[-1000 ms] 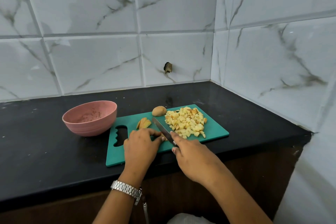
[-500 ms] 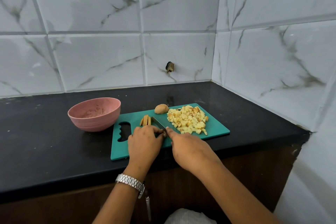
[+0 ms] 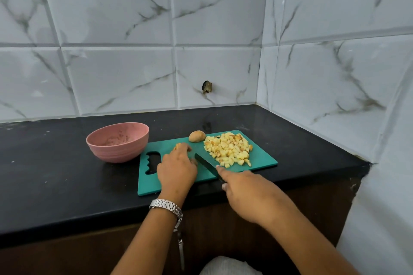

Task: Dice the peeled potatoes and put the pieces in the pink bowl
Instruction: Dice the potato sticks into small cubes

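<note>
A teal cutting board [image 3: 261, 158] lies on the black counter. On its right half sits a heap of diced potato [image 3: 229, 148], and a whole potato [image 3: 197, 136] rests at the board's far edge. My left hand [image 3: 177, 168] holds a stack of potato slices [image 3: 178, 146], mostly hidden under the fingers. My right hand [image 3: 248, 190] grips a dark knife [image 3: 205, 165], index finger along its spine, blade pointing toward the slices. The pink bowl [image 3: 117, 141] stands left of the board with no potato in it.
Marble-tiled walls close in the counter [image 3: 55, 181] at the back and on the right. The counter's front edge runs just below the board. A silver watch [image 3: 166, 206] is on my left wrist.
My left hand has reached forward over the potato slices and now covers them. The knife has drawn back toward me and to the right, its blade lying flatter on the board.
</note>
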